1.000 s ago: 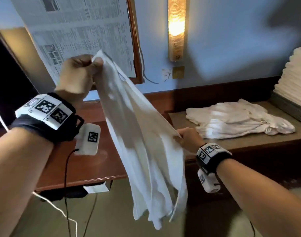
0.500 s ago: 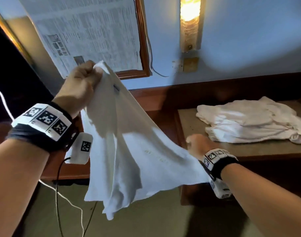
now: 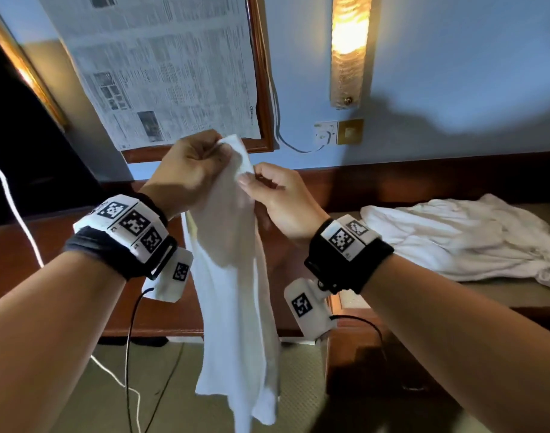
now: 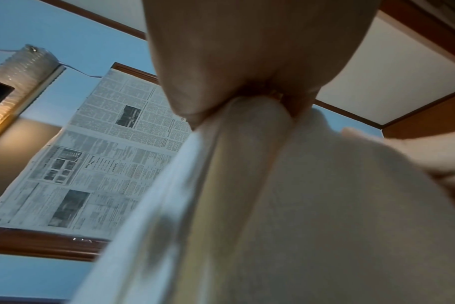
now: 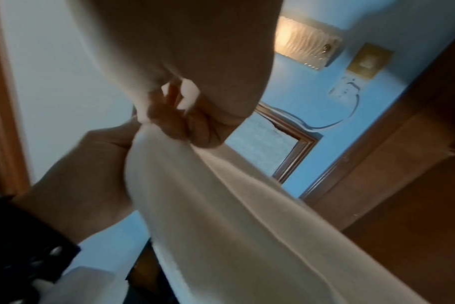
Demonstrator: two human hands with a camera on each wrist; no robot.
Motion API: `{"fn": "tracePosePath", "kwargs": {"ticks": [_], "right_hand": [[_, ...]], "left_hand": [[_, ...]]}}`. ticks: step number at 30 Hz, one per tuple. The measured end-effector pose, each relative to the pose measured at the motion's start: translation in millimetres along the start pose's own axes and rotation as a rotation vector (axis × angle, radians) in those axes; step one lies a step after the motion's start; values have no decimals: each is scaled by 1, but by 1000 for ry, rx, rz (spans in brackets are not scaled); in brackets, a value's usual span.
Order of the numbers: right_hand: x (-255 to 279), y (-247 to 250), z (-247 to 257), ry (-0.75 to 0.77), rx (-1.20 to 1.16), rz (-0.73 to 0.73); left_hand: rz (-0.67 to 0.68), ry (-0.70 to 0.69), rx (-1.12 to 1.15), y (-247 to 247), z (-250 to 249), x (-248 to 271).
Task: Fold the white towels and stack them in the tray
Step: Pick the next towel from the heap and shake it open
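Observation:
A white towel point(image 3: 236, 292) hangs in the air in front of me, doubled lengthwise, its lower end dangling above the floor. My left hand point(image 3: 192, 170) grips its top corner in a fist. My right hand point(image 3: 273, 192) pinches the top edge right beside it, so both hands meet at the top. In the left wrist view the towel point(image 4: 286, 205) bunches out from under the curled fingers point(image 4: 195, 102). The right wrist view shows the towel point(image 5: 221, 205) pinched between both hands. A heap of unfolded white towels point(image 3: 454, 239) lies on the low bench at the right. No tray is in view.
A dark wooden desk point(image 3: 64, 260) runs along the wall at the left, the lower bench point(image 3: 501, 295) at the right. A framed newspaper point(image 3: 161, 67) and a lit wall lamp point(image 3: 350, 48) hang above. Cables trail over the carpet below.
My right hand rose from the towel's lower edge up to my left hand, bringing the two ends together. The spread towel now hangs narrow and doubled.

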State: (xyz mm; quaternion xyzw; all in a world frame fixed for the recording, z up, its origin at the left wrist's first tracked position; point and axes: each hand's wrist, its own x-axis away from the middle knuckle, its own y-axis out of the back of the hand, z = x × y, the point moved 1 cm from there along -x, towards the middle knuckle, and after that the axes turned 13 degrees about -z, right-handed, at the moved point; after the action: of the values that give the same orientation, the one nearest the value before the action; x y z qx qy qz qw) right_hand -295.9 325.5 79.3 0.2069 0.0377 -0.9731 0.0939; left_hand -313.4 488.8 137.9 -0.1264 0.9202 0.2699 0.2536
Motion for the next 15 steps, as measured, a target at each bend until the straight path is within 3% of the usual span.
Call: {"fn": "tracePosePath", "kwargs": {"ticks": [4,7,9,12,15], "right_hand": [[14,18,-33,-149,119,206],[48,45,-86,-306,392,320],[74,71,-123,-401,617,285],[114,105,-162,-538,711,189],[149,129,-181,-701,815,108]], "left_hand": [[-99,-49,-111,1,4,-13],[-146,-72,-112,17,13,-21],[-172,-81,-86,31,26,-28],[-204,-37,-107,46,41,-35],[-140,-15,-11,60,46,-37]]}}
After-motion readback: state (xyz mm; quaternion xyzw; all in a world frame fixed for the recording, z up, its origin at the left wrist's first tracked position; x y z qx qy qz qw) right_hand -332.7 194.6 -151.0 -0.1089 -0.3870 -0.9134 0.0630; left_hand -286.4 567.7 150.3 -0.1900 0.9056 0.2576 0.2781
